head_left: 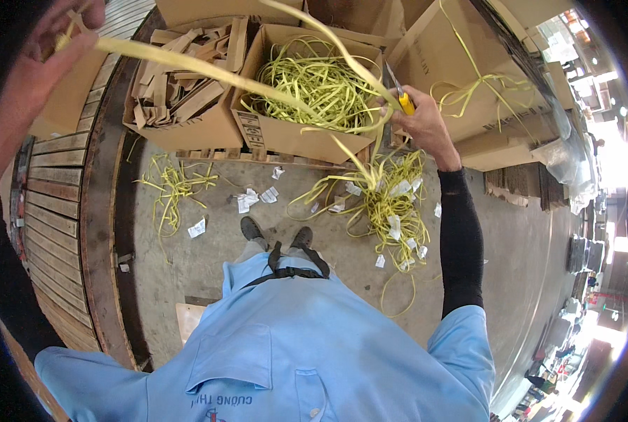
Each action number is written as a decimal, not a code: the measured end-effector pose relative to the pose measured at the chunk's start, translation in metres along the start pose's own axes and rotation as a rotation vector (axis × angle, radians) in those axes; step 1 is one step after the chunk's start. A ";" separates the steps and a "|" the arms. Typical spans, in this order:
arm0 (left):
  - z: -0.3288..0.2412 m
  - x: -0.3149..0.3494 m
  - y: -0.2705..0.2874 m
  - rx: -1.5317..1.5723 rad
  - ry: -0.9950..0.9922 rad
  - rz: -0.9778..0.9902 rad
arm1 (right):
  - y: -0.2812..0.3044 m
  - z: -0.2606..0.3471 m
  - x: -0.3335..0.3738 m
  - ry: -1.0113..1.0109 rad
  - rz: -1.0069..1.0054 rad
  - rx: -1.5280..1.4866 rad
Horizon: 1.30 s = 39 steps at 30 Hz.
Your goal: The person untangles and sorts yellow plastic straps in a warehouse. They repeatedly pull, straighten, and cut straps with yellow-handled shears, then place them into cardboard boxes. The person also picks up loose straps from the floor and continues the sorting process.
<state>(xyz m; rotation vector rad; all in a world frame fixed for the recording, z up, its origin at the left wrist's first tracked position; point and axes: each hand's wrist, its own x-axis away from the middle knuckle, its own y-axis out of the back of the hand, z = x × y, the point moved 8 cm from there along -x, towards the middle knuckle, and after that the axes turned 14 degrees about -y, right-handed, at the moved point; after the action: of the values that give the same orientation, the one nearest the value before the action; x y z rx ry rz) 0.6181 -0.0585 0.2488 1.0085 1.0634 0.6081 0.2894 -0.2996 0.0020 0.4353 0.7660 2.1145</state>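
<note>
I'm watching left hand (45, 69) pinching yellow strap (152, 52), strap stretching above carton (293, 145) holding tangled straps (314, 76). Right hand (428, 128) gripping yellow-handled knife (406, 103); can't tell if fingers are also pinching strap. Strap heap (397, 211) lying on floor (518, 253) below.

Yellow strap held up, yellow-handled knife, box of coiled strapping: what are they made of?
Yellow strap: probably plastic, slightly satiny; flat band in smooth, springy curves.
Knife handle: likely plastic, bright and smooth. Blade: likely metal, grey and thin.
Box: looks like cardboard, matte brown, creased panels.
</note>
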 end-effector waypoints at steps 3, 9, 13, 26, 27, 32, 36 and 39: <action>0.028 0.030 -0.024 0.169 0.107 0.096 | -0.006 -0.020 0.006 -0.037 0.006 -0.053; 0.037 0.080 -0.047 0.809 0.339 0.364 | -0.011 -0.040 0.001 -0.113 -0.056 0.046; 0.029 0.076 -0.058 1.069 0.552 0.223 | -0.015 -0.034 -0.004 0.010 -0.087 0.218; -0.053 0.137 -0.188 1.674 1.162 -0.352 | -0.059 0.057 0.038 0.057 -0.153 -0.452; -0.062 0.135 -0.197 1.747 1.151 -0.373 | -0.064 0.060 0.040 -0.004 -0.161 -0.549; -0.079 0.136 -0.208 1.865 1.077 -0.505 | -0.103 0.085 0.043 -0.122 0.138 -0.753; -0.074 0.147 -0.201 1.821 1.074 -0.578 | -0.135 0.110 0.050 -0.077 0.378 -0.719; -0.072 0.147 -0.197 1.826 1.046 -0.621 | -0.159 0.128 0.056 -0.066 0.526 -0.758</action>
<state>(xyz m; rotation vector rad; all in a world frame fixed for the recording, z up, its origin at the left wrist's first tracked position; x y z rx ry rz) 0.6001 0.0019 0.0002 1.7047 2.8955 -0.7435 0.4186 -0.1319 -0.0038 0.2973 -0.2534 2.6505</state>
